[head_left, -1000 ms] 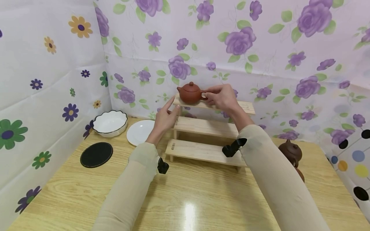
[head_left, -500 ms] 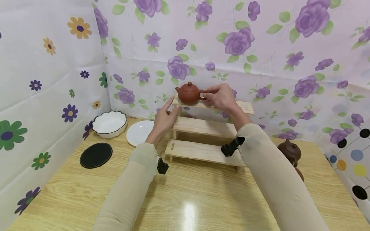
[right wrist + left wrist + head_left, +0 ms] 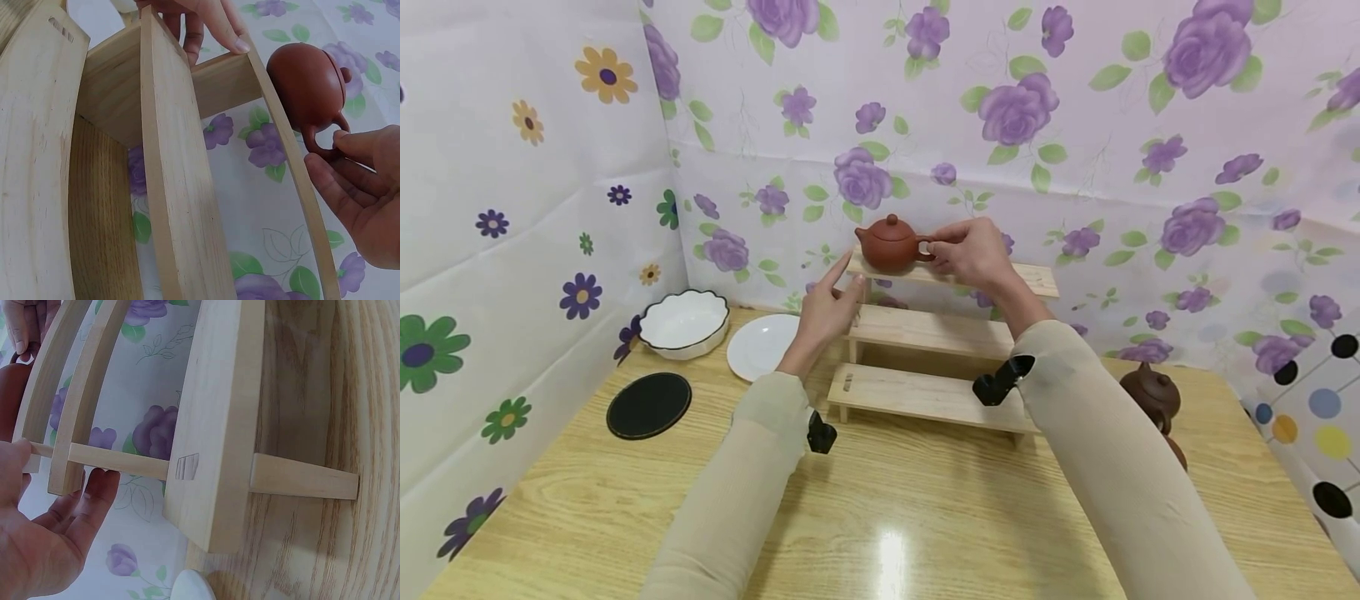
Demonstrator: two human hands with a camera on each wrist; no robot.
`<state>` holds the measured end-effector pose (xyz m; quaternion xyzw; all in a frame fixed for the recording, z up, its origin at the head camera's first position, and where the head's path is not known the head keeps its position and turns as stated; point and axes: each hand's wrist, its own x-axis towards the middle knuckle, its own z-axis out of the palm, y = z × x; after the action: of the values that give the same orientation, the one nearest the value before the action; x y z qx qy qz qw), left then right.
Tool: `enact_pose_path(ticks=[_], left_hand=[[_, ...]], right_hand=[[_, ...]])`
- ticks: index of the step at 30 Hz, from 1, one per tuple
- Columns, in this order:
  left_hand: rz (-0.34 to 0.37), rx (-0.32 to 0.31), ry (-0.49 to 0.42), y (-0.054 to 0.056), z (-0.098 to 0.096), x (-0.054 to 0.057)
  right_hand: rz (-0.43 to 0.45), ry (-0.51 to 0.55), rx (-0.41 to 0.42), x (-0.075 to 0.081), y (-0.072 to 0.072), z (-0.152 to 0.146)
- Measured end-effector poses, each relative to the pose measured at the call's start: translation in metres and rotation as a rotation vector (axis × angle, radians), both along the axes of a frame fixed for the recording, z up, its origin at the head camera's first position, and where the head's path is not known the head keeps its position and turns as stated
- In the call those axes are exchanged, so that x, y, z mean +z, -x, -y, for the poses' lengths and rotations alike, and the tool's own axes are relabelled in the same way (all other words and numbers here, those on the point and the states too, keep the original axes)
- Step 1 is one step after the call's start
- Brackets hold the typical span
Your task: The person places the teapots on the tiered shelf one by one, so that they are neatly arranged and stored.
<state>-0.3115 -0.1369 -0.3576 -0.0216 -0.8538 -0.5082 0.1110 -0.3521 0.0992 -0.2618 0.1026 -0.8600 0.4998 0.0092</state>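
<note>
A reddish-brown clay teapot (image 3: 887,247) sits upright at the left end of the top board of a three-tier wooden shelf (image 3: 917,393). Its spout points left and its lid is on. My right hand (image 3: 973,252) pinches the teapot's handle (image 3: 322,150) between thumb and fingers. At the shelf's left end, my left hand (image 3: 827,315) holds the side support just below the top board. In the left wrist view the thumb of that left hand (image 3: 44,537) lies against the wood, with the other fingers partly hidden behind it.
A white scalloped bowl (image 3: 685,321), a white plate (image 3: 760,346) and a black round mat (image 3: 649,405) lie left of the shelf. On the right stands a dark brown teapot (image 3: 1152,393), with another reddish piece (image 3: 1177,452) partly hidden by my sleeve. Flowered cloth (image 3: 1075,183) hangs close behind.
</note>
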Motion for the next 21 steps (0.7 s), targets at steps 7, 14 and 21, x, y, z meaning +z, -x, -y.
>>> enact_pose_path(ticks=[7, 14, 21], left_hand=[[0.023, -0.014, -0.013, 0.000, -0.001, -0.001], [0.031, -0.009, -0.016, 0.000, 0.000, 0.000], [0.024, -0.008, -0.008, 0.001, 0.000, 0.001]], right_hand=[[-0.040, -0.084, 0.002, 0.007, -0.007, -0.009], [-0.131, -0.179, -0.034, 0.030, -0.025, -0.043], [-0.183, -0.213, -0.098, 0.037, -0.060, -0.087]])
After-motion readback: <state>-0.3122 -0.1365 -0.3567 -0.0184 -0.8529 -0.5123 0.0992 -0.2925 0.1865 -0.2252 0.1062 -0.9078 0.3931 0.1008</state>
